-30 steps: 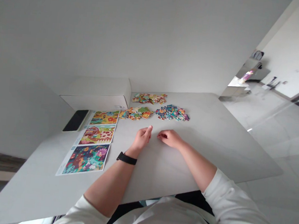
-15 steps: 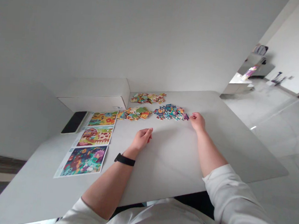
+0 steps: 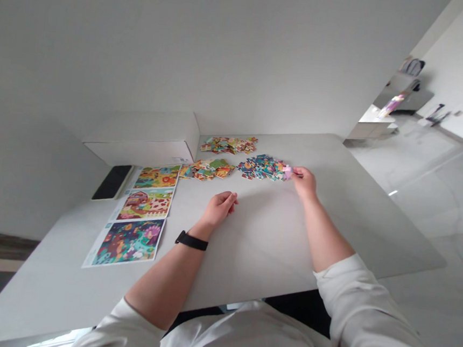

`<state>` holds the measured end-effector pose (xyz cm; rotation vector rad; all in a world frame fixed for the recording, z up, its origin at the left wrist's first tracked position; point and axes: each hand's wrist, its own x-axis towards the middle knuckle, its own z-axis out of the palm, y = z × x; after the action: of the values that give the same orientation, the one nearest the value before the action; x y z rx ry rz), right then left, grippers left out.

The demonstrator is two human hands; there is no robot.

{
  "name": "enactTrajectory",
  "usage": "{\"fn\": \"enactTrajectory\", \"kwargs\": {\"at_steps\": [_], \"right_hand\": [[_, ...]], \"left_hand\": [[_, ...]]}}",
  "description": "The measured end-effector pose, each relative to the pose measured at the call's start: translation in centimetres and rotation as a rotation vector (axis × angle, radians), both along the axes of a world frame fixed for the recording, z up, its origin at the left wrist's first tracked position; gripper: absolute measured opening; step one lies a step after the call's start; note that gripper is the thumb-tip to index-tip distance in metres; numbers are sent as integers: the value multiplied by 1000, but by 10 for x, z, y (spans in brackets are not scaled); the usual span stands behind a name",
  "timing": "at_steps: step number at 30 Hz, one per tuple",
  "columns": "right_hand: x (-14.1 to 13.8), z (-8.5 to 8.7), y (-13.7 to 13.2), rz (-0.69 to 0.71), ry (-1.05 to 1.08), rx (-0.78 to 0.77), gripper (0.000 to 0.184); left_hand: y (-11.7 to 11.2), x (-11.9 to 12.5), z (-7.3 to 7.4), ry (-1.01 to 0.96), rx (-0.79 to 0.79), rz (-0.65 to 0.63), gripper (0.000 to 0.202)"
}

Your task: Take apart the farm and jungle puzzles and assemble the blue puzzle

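My right hand (image 3: 305, 183) pinches a pink puzzle piece (image 3: 287, 171) at the right end of a blue and teal heap of puzzle pieces (image 3: 262, 167). Nearer to me, my left hand (image 3: 221, 207) hovers or rests over the table with its fingers curled in; I cannot make out anything in them. A black band circles the left wrist. Left of the blue heap lies a yellow-green heap of puzzle pieces (image 3: 209, 169), and behind it a third heap of puzzle pieces (image 3: 229, 144).
Three printed picture sheets lie in a column on the left: lion scene (image 3: 156, 178), barn scene (image 3: 145, 204), dark animal scene (image 3: 130, 242). A black phone-like slab (image 3: 112, 182) lies beside them. Behind stands a white box (image 3: 140, 152) against the wall. The white table (image 3: 257, 251) has rounded right corners.
At my right hand a pink piece face now shows where a dark purple one was before. My left hand has barely moved. The whole view has shifted slightly.
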<state>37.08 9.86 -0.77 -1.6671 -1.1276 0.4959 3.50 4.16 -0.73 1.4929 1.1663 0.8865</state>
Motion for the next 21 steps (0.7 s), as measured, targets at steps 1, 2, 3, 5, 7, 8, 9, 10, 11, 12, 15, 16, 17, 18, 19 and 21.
{"fn": "enactTrajectory", "kwargs": {"at_steps": [1,2,3,5,7,8,9,10,11,12,15,16,17,18,19,21], "right_hand": [[-7,3,-4,42,73,17,35],[-16,6,-10,100,151,26,39],[-27,9,-17,173,230,24,43],[-53,15,-32,327,359,6,45],[-79,18,-48,456,442,-24,43],[-91,19,-55,504,477,-44,43],[-101,20,-61,543,505,-64,43],[-109,20,-66,574,526,-84,43],[-115,19,-69,598,539,-101,44],[-119,18,-72,617,544,-115,44],[-125,14,-74,649,529,-133,46],[-125,12,-73,652,521,-136,47],[-125,11,-73,652,514,-137,47],[-125,10,-72,650,510,-137,47],[-125,10,-72,648,508,-137,47],[-125,9,-71,649,511,-139,47]], "left_hand": [[1,1,0,-23,-1,1,56],[1,1,0,-49,0,3,53],[1,2,0,-76,1,8,51],[1,3,1,-127,4,16,49],[-1,4,2,-153,4,14,48],[-2,4,4,-160,5,12,48],[-3,4,5,-163,7,6,48],[-4,5,5,-166,11,2,49],[-5,5,6,-168,14,-10,50],[-6,5,7,-169,16,-20,52],[-8,5,6,-163,26,-48,58],[-8,5,5,-158,33,-54,59],[-8,5,4,-154,40,-61,59],[-8,5,4,-153,47,-69,58],[-8,5,3,-155,51,-79,57],[-8,5,1,-162,49,-100,55]]}}
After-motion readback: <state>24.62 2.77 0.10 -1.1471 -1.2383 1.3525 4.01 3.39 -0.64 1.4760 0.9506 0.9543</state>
